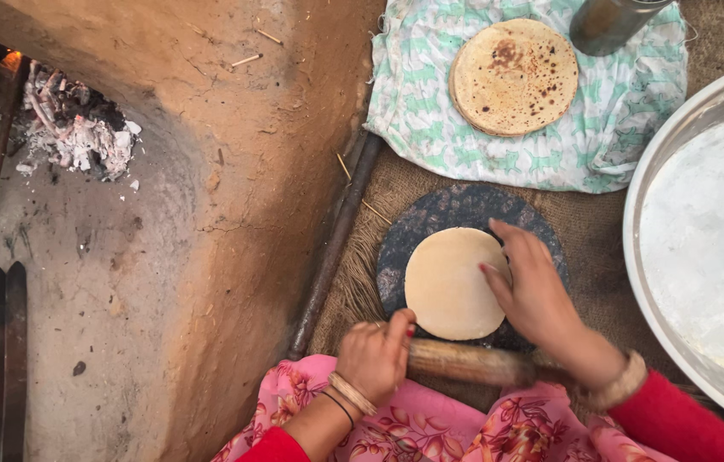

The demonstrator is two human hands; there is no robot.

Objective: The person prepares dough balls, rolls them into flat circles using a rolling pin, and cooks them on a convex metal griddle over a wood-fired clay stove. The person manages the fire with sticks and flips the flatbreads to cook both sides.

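A pale round disc of flat dough (pixel 448 282) lies on a dark round rolling board (pixel 456 210). My left hand (pixel 375 352) grips the left end of a wooden rolling pin (pixel 469 363), which rests at the board's near edge. My right hand (pixel 535 295) lies flat over the pin's right part, its fingers touching the right edge of the dough. A stack of cooked, brown-spotted flatbreads (pixel 514 77) sits on a green and white patterned cloth (pixel 619 128) beyond the board.
A big metal basin holding white flour (pixel 704 231) stands at the right. A metal cup (pixel 606 24) is at the top. At the left are a clay hearth (pixel 234 171), ash and embers (pixel 75 128), and long metal tongs (pixel 4 359). A dark rod (pixel 332 248) lies beside the burlap mat.
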